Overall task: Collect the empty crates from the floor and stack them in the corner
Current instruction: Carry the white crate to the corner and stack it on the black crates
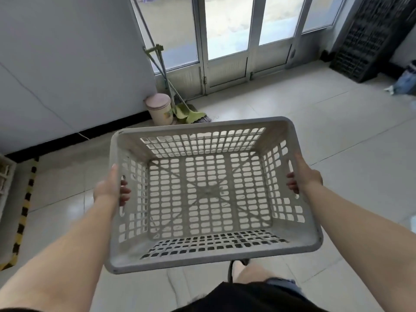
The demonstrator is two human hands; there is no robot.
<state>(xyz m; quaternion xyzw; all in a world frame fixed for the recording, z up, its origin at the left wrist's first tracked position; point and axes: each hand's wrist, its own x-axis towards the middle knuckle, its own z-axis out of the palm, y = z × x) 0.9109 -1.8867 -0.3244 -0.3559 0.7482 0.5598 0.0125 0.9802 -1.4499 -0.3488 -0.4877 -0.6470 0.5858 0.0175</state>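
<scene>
An empty grey plastic crate (209, 257) with a slotted lattice floor and walls hangs in front of me, above the tiled floor. My left hand (108, 188) grips its left side, fingers hooked through the handle slot and thumb along the rim. My right hand (304, 176) grips the right side the same way, fingertips showing inside the wall. The crate is level and holds nothing.
A pink-lidded bin (159, 109) and a green broom with dustpan (189, 112) stand in the corner by the glass doors (227, 41). Dark crates (369, 37) are stacked at the far right. Yellow-black tape (24, 210) runs along the floor at left.
</scene>
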